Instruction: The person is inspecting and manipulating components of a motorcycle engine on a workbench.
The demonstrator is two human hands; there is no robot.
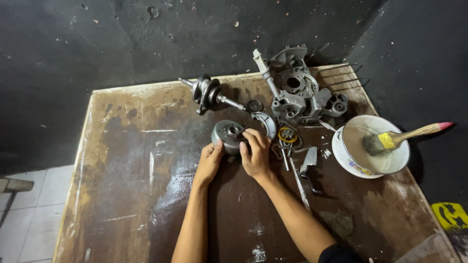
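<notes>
A round grey metal flywheel rotor (227, 134) lies on the worn brown table (136, 185). My left hand (209, 161) rests against its near left side with fingers touching the rim. My right hand (255, 153) grips the rotor's right side, fingers curled over its top edge. Just right of the rotor lie a curved metal shoe (265, 122) and a small sprocket with a chain (287, 136).
A crankshaft (209, 93) and a grey engine crankcase (300, 92) sit at the far edge. A white bowl (375, 144) of cloudy liquid holds a paintbrush (404, 136) at right. Small tools (308, 163) lie near my right wrist. Dark walls surround the table; tiled floor at left.
</notes>
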